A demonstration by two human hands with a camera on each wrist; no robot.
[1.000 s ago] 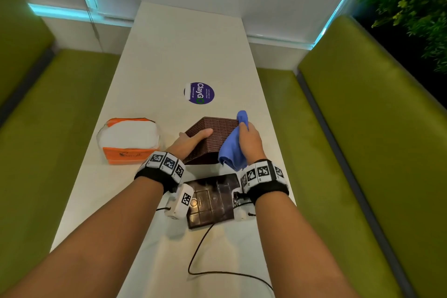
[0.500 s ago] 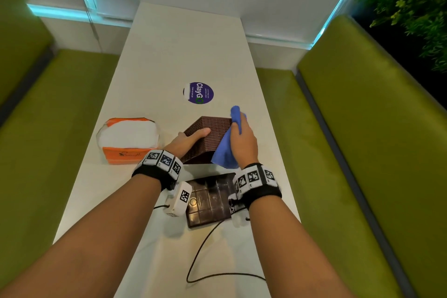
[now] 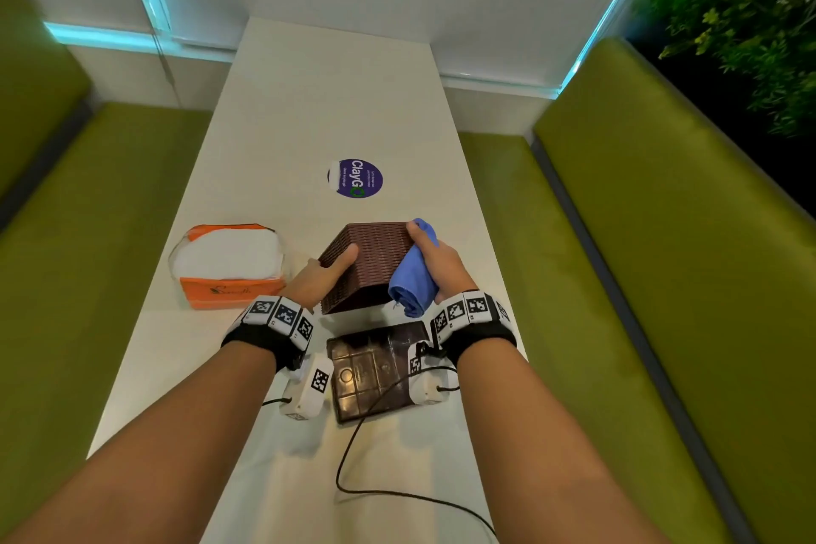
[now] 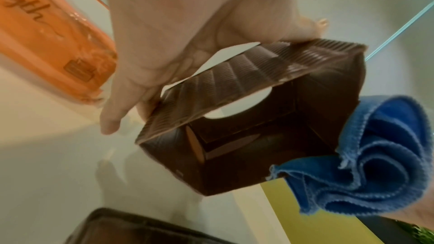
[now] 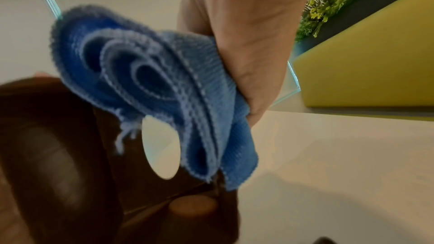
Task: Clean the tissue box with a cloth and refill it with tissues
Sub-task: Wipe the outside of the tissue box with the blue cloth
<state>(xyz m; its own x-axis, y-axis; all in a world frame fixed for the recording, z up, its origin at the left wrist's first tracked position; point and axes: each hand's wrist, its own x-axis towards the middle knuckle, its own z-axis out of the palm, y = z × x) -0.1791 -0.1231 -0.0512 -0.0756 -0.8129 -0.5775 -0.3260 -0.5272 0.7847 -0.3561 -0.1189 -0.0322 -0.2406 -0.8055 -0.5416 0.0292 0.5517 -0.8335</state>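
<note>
Wicker tissue box, probably light and rigid: left hand grips its 9 o'clock wall, right hand clutches soft blue cloth at 3 o'clock.

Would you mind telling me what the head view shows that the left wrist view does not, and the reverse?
Only the head view shows the round purple sticker on the table, the green benches and the white top of the tissue pack.

Only the left wrist view shows the tissue box's hollow inside and its round opening.

Both show the left hand gripping the box, the blue cloth against its side, and the base plate.
</note>
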